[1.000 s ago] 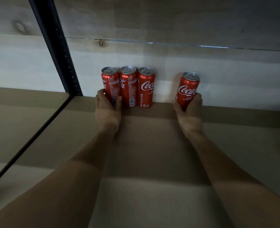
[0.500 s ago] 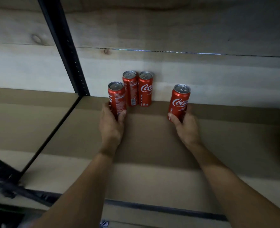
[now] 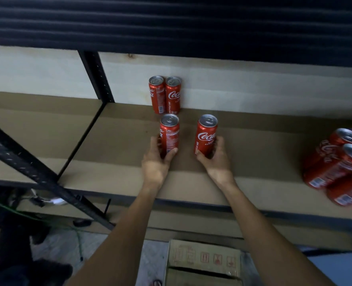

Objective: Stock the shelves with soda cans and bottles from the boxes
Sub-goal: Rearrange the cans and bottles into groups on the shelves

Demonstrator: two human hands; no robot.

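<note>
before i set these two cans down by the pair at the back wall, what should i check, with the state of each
1. Left hand grip on left can: ok, thumb and fingers curl round its lower half.
2. Right hand grip on right can: ok, held the same way.
3. Both held cans upright: ok, tops face up.
4. Held cans resting on the shelf board or lifted: cannot tell, the hands hide their bases.
5. Free board beside the back pair: ok, bare along the wall to their right.
6. Clearance from the can cluster at far right: ok, a wide gap of bare board.
</note>
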